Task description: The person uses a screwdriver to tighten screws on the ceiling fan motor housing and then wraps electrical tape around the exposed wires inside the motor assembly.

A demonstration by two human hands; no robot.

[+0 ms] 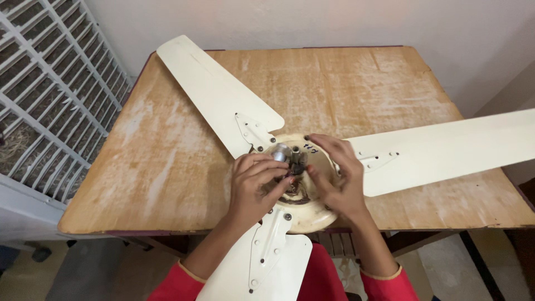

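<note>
Ceiling fan hub, both hands engaged

Left hand pinches a silver cylinder; right hand rests open-fingered on the fan motor lying on the bench.

no packages, labels, signs or screens are showing anywhere in this view. the nearest thing to a label is a short dark handwritten mark sitting on the cream top of the fan motor housing, just above the hub and close beside the fingers of the right hand. it is lying straight on the painted metal, small and blackish, with no sticker or plate behind it.
</note>
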